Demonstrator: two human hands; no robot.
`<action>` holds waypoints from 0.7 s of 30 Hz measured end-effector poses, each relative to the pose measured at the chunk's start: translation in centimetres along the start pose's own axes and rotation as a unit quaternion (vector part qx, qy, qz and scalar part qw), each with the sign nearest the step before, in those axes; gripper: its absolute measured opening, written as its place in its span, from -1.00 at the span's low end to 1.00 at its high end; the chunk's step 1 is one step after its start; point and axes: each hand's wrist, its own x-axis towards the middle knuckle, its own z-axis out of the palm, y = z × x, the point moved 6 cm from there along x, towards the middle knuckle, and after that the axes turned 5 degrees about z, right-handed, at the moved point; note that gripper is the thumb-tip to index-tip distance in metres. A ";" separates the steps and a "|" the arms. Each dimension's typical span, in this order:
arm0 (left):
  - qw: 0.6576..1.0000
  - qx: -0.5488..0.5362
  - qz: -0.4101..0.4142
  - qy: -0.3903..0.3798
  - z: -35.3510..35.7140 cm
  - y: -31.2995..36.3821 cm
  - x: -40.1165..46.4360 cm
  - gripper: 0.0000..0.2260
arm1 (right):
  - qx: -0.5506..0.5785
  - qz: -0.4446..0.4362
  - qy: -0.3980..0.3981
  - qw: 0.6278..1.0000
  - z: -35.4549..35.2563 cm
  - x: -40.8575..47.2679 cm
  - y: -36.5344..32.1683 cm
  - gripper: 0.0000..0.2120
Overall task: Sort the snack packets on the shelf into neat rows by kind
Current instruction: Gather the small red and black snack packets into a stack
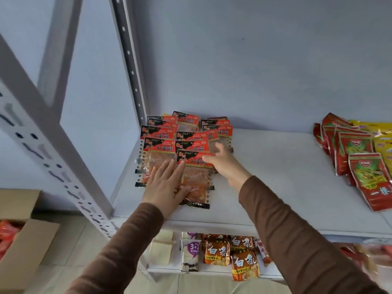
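Observation:
Several red-and-black gluten snack packets (pixel 184 134) lie overlapped in the left back corner of the white shelf (pixel 275 187). The nearest packet (pixel 196 181) lies at the front of the pile. My left hand (pixel 163 185) lies flat, fingers spread, across this packet and the one to its left. My right hand (pixel 224 162) touches the nearest packet's upper right edge with spread fingers; no grip shows. A group of red-and-green packets (pixel 356 158) lies at the shelf's right end, beside yellow packets (pixel 381 134).
A grey perforated upright (pixel 53 145) stands left of the shelf. The lower shelf holds orange noodle packets (pixel 231 253), a purple-white biscuit pack (pixel 191 253) and pale packets (pixel 161 247). An open cardboard box (pixel 23 247) with red packets sits on the floor at left.

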 end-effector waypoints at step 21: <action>0.969 -0.224 0.051 0.095 -1.0 -1.0 -0.7 -0.13 | 0.244 -0.116 0.110 0.956 -1.7 -2.8 2.3 -0.78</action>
